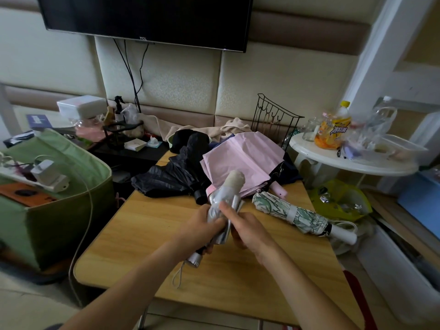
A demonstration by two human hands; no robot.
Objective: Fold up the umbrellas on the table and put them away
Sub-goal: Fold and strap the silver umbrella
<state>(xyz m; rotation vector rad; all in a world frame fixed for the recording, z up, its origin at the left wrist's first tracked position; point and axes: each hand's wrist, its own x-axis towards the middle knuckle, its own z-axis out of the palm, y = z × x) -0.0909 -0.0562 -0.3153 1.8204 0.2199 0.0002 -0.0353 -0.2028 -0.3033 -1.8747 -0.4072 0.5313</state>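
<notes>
Item: silver umbrella, above bench centre; your left hand and right hand both grip it. Risk: loosened grip lets pleats unroll.

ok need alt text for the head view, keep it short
Two bare hands hold a collapsed silver umbrella over a wooden table, the left hand gripping its lower canopy and the right hand pinching its folds. Behind it lie a loose pink umbrella and a black umbrella; a strapped green-patterned umbrella lies to the right.
</notes>
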